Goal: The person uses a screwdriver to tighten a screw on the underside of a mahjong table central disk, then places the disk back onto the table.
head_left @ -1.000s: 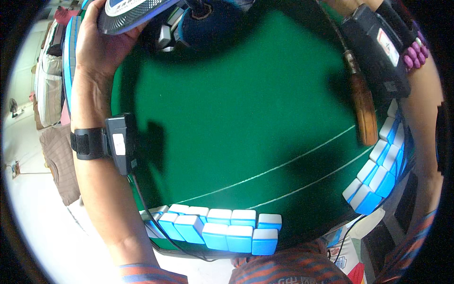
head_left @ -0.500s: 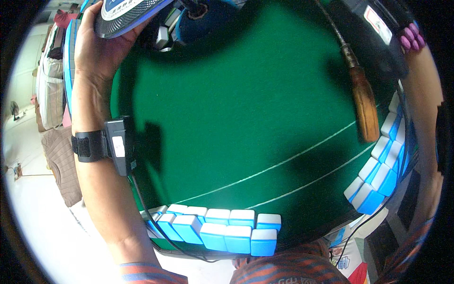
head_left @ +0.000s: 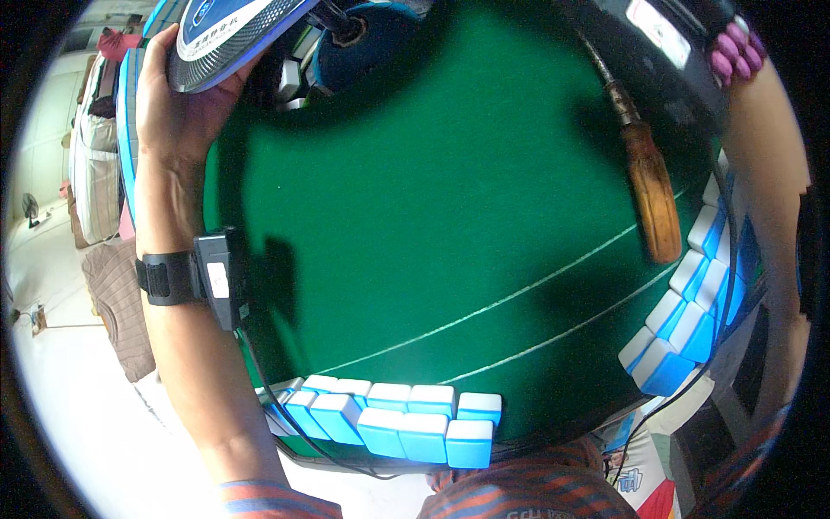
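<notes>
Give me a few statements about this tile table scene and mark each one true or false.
1. The left hand grips the rim of a round grey and blue disc. True.
2. The table's playing surface is red. False: it is green felt with pale lines across it.
3. A row of blue and white tiles sits along the near edge. True.
4. A wooden-handled tool lies at the table's right side. True.
5. The left wrist is bare. False: it wears a black strap carrying a small black device.
6. The right hand holds a tile. False: the right hand is not visible.
</notes>
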Demonstrator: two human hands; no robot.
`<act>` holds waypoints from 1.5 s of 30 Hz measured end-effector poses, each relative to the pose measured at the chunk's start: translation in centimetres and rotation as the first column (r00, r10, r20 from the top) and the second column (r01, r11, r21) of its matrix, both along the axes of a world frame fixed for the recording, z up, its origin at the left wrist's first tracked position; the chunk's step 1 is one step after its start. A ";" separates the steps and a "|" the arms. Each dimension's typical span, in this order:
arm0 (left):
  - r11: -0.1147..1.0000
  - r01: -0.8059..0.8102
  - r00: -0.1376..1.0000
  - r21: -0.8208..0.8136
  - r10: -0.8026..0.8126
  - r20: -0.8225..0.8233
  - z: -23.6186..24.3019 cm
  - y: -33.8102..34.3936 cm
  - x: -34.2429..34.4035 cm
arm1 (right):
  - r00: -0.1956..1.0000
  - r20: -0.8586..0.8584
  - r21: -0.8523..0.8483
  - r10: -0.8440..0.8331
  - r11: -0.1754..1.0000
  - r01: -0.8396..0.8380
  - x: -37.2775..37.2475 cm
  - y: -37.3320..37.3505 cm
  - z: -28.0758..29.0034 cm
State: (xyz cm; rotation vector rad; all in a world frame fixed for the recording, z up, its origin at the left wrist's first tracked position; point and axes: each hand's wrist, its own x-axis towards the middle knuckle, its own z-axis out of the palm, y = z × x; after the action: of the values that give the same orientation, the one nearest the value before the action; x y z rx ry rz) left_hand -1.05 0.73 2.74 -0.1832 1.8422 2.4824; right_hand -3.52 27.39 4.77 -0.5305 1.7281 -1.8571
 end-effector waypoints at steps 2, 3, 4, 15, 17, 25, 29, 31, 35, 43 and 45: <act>0.999 -0.051 0.998 -0.016 0.051 0.030 0.4 -0.6 -0.3 | 0.999 -0.011 -0.043 0.034 0.998 -0.035 -0.6 0.1 0.1; 0.998 -0.053 0.998 -0.020 0.053 0.028 0.4 -0.9 -0.2 | 0.998 -0.018 -0.062 0.052 0.997 -0.053 -0.9 0.1 0.2; 0.998 -0.056 0.998 -0.007 0.057 0.026 0.3 -0.4 0.3 | 0.993 0.013 -0.041 0.117 0.992 -0.117 -1.6 0.2 0.3; 0.997 -0.074 0.997 -0.011 0.074 0.024 -0.2 1.1 0.4 | 0.995 0.046 -0.042 0.089 0.995 -0.087 -1.7 0.4 -0.4; 0.993 -0.112 0.994 -0.040 0.113 0.007 1.2 1.4 0.9 | 0.997 0.018 -0.058 0.075 0.996 -0.074 -1.3 0.2 0.3; 0.999 -0.033 0.999 0.008 0.033 -0.008 -0.1 1.8 0.6 | 0.998 -0.012 -0.009 0.065 0.998 -0.065 -1.1 0.8 -0.2; 1.000 0.015 0.999 0.017 -0.014 -0.029 0.5 2.9 0.2 | 0.999 -0.014 -0.009 0.033 0.999 -0.033 -0.9 1.9 0.5; 1.000 -0.028 1.000 -0.008 0.028 -0.008 0.2 1.7 1.1 | 0.997 0.002 -0.052 0.074 0.996 -0.073 -1.1 0.4 -0.7; 0.998 -0.056 0.998 -0.005 0.056 -0.001 0.3 1.6 1.3 | 0.991 0.001 -0.093 0.130 0.987 -0.130 -1.0 0.4 -0.8; 0.999 -0.051 0.999 -0.012 0.051 -0.005 0.4 2.5 1.2 | 0.970 0.135 -0.112 0.201 0.976 -0.186 -1.6 1.3 0.1; 0.998 -0.058 0.998 -0.017 0.058 -0.003 0.5 2.6 1.2 | 0.980 0.093 -0.106 0.174 0.981 -0.164 -1.2 1.1 -0.5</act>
State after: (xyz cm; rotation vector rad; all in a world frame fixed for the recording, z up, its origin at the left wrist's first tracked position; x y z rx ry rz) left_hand 0.19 3.32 3.22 -0.2374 1.8863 2.5065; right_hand -4.71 28.46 4.27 -0.5913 1.4840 -1.8211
